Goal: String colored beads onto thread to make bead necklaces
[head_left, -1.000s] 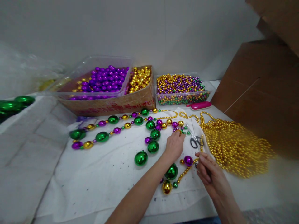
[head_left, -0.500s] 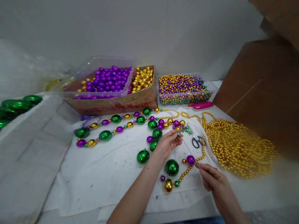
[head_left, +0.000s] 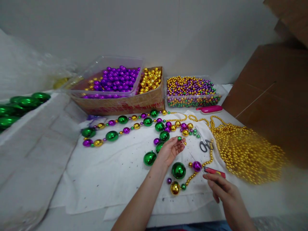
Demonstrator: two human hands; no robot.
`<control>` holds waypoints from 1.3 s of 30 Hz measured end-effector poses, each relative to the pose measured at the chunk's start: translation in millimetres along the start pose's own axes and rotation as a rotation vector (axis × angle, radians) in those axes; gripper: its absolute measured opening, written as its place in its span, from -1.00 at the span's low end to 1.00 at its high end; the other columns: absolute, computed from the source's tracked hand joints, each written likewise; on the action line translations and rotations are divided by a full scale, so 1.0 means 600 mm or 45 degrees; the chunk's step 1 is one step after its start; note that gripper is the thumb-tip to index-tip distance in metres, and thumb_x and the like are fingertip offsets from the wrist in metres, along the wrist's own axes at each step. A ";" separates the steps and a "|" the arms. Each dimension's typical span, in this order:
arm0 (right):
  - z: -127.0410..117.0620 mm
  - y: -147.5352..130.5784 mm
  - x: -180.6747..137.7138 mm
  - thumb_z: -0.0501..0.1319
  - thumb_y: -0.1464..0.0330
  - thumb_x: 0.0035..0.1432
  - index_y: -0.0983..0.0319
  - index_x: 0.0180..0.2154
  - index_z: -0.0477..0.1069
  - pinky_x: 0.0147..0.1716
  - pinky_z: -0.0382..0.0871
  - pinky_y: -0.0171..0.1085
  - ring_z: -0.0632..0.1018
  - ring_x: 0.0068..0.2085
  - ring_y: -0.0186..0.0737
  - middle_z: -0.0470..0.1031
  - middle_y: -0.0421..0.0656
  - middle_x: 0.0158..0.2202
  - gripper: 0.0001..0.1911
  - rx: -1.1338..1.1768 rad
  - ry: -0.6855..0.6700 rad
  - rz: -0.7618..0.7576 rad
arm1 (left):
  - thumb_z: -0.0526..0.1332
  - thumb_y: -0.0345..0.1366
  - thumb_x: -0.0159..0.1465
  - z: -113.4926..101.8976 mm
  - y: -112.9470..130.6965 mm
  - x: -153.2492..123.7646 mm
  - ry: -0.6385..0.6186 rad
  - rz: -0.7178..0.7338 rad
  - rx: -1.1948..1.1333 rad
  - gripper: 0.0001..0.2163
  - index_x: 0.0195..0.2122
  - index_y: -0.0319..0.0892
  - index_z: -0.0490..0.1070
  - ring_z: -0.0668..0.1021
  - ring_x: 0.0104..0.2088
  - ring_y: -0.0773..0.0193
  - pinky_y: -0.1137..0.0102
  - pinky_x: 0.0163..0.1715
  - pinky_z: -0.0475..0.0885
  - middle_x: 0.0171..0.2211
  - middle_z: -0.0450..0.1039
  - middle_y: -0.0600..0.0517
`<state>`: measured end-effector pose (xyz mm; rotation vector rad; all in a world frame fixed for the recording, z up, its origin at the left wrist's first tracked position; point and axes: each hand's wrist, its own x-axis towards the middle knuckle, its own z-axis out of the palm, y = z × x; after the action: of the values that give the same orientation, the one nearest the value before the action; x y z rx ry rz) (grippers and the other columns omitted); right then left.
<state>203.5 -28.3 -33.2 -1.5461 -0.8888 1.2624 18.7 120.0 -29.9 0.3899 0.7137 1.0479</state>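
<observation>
A thin thread [head_left: 190,153] runs slantwise, nearer the person than the scissors [head_left: 206,145], with a small green bead [head_left: 179,138] at its far end, left of the scissors. The left hand [head_left: 178,140] pinches that bead between thumb and fingertips, its other fingers loosely curled. The right hand [head_left: 206,177], on the near side of the scissors, pinches the thread's near end with thumb and forefinger. Whether the bead is already on the thread is too small to tell.

The thread crosses close by a purple ball [head_left: 196,166], just nearer than the scissors, so a sideways pull might snag it there or on the gold bead string [head_left: 192,177] beyond the same ball's near side. If the left pinch slackened, the bead could slip and roll over the white cloth [head_left: 115,179], perhaps among the loose green beads [head_left: 194,133] left of the scissors. A red lighter [head_left: 215,172], nearer than the scissors and close to the right fingers, could be knocked. The gold bead heap [head_left: 250,154] lies right of the scissors; its strands might tangle with a trailing thread.
</observation>
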 end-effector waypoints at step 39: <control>0.014 0.006 0.014 0.37 0.19 -0.09 0.24 -0.33 0.49 -0.65 0.05 -0.42 0.23 -0.59 -0.43 0.31 -0.26 -0.52 -0.70 0.334 0.065 0.067 | 0.14 -0.28 0.24 0.043 0.024 0.060 -0.116 0.255 0.809 -0.83 -0.17 -0.19 0.39 0.53 -0.32 0.23 0.37 -0.34 0.42 -0.26 0.45 -0.09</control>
<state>197.1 -20.1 -39.7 -1.3937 -0.6251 1.3143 38.2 159.3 -15.1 1.0676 0.9323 0.9642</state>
